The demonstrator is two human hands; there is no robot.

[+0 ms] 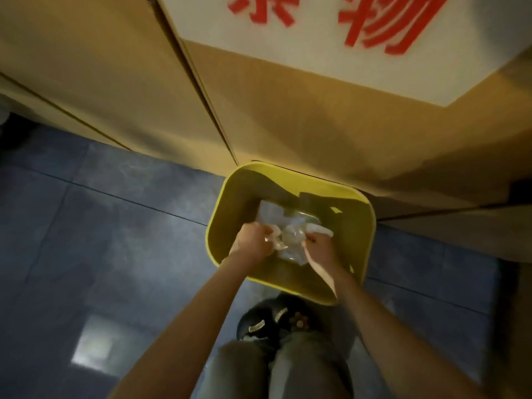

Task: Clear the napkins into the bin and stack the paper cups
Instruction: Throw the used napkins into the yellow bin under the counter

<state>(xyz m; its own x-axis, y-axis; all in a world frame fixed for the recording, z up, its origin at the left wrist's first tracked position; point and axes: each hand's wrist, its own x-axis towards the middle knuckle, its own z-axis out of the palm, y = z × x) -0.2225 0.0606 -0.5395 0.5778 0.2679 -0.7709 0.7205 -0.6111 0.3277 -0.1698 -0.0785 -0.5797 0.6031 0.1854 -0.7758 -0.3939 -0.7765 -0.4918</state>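
A yellow bin [218, 214] stands on the floor against cardboard boxes. Both my hands reach down over its open top. My left hand [253, 240] is closed on crumpled white napkins [275, 243]. My right hand [319, 244] is closed on another white napkin wad [319, 230]. More crumpled white paper and clear plastic [273, 213] lie inside the bin below my hands. No paper cups are in view.
Large cardboard boxes [288, 116] rise right behind the bin, one bearing a white label with red characters [316, 30]. Dark blue floor tiles [100, 240] spread to the left. My shoes [276, 318] and trouser legs stand just in front of the bin.
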